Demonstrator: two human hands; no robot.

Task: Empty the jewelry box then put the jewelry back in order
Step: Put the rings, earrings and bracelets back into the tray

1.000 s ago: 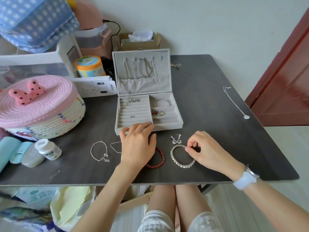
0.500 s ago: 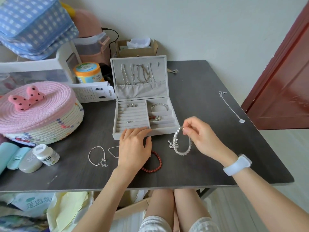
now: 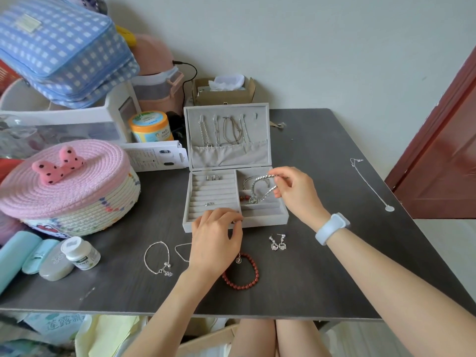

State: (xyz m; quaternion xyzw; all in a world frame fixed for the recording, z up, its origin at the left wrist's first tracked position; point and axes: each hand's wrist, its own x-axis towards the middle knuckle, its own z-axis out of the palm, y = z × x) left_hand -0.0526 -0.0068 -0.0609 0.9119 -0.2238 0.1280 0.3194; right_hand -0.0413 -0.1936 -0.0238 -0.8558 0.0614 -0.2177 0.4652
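An open grey jewelry box stands mid-table, chains hanging in its lid, rings in the left slots, a bangle in the right compartments. My right hand pinches a sparkly silver bracelet above the box's right compartments. My left hand rests palm down on the table, fingertips against the box's front edge, holding nothing. In front lie a red bead bracelet, a pair of earrings, a thin silver bracelet and a thin chain partly under my left hand.
A long necklace lies near the table's right edge. A pink woven basket, a pill bottle, cases, an orange-lidded jar and a white box crowd the left side. A red door stands right.
My right hand picked the sparkly bracelet up off the table and carried it up and away, over the box's right compartments. My left hand stayed at the box front.
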